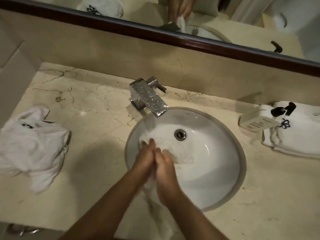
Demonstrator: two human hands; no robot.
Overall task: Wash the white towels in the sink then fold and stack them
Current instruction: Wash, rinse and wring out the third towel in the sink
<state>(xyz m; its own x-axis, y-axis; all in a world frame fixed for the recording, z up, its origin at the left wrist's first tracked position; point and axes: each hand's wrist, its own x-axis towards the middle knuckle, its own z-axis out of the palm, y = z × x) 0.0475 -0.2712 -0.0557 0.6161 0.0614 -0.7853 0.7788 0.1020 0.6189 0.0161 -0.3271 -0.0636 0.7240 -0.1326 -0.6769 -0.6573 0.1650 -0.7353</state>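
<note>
A wet white towel [174,149] lies in the round white sink [216,170], under the chrome tap [150,99]. My left hand [145,160] and my right hand [166,172] press together on it, palms facing, with the cloth squeezed between them. Part of the towel hangs down over the sink's front rim below my wrists. A crumpled white towel [32,146] lies on the counter at the left. Folded white towels [294,135] with a dark embroidered mark sit at the right.
The marble counter [95,118] runs around the sink. A soap dispenser with a black pump [256,121] lies against the folded towels at the right. A dark-framed mirror [155,32] spans the back wall.
</note>
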